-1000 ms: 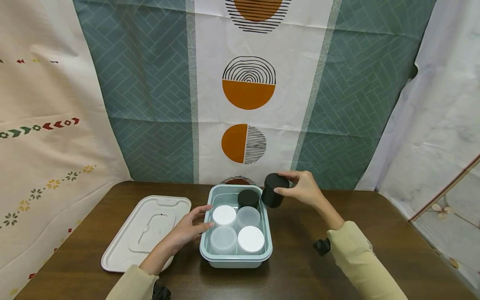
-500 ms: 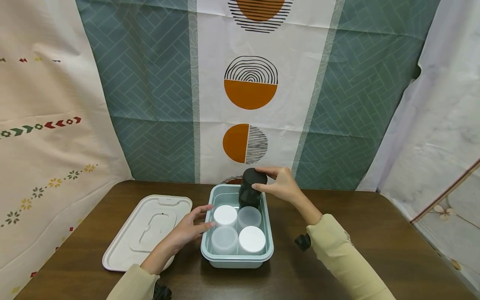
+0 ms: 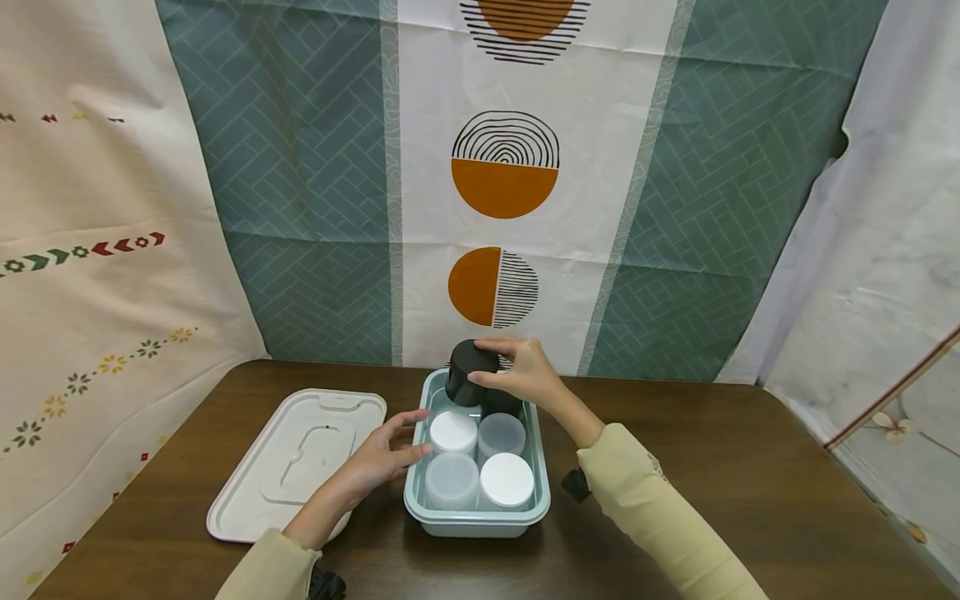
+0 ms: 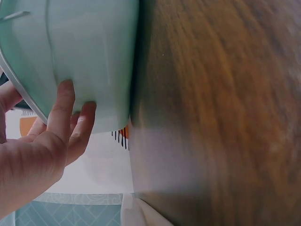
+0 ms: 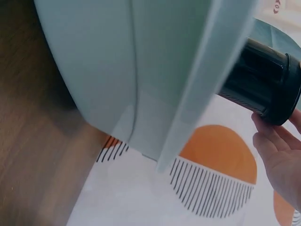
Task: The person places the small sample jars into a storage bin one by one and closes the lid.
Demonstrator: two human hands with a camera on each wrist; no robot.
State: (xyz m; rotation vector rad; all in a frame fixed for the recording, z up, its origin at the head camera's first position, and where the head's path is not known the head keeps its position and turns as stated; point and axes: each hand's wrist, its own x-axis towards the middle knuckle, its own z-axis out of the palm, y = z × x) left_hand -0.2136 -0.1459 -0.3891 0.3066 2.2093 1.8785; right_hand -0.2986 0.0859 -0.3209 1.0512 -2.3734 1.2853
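Observation:
My right hand (image 3: 525, 371) grips a glossy black jar (image 3: 467, 375) near its lid, thumb and fingers on opposite sides. That jar leans slightly over the back left corner of a pale blue-green plastic tub (image 3: 477, 528). In the right wrist view, the black jar (image 5: 258, 77) shows past the tub wall (image 5: 164, 70). Behind my right fingers, another black-lidded jar (image 3: 501, 403) sits in the tub, partly hidden. My left hand (image 3: 378, 454) holds the tub's left rim; in the left wrist view its fingers (image 4: 61, 110) lie against the outer wall, thumb at the rim.
Inside the tub stand two white-lidded jars (image 3: 453, 432) and two translucent-lidded ones (image 3: 452, 480), in front of the black jars. A white tub lid (image 3: 262, 467) lies on the brown wooden table (image 3: 720, 467) to the left. Patterned cloth (image 3: 315, 275) hangs behind.
My right hand has carried the black jar leftward from beside the tub's right edge, across the other black jar, to the back left corner. My left hand has stayed on the rim.

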